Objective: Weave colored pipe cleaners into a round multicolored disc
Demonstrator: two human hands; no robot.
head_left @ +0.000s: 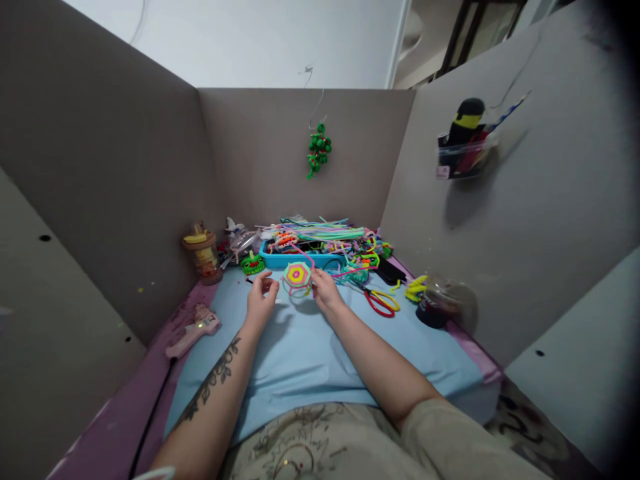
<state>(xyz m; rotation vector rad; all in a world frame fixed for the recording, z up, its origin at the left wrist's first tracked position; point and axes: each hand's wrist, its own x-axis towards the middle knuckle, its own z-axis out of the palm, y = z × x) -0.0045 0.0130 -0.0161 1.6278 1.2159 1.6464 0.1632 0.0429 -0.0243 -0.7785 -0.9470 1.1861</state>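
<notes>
A small round woven disc (297, 276) of pink, yellow and green pipe cleaners is held upright over the light blue mat (300, 353). My right hand (323, 291) pinches its right edge, and a pink pipe cleaner (303, 254) runs up from it. My left hand (261, 299) hovers just left of the disc with fingers curled and thumb and forefinger close together; nothing shows in it.
A blue tray (295, 260) piled with pipe cleaners stands behind the hands. Red-handled scissors (380, 303) and a dark jar (434, 308) lie at the right, a pink glue gun (193, 331) and a small jar (204, 256) at the left. Grey cardboard walls enclose the desk.
</notes>
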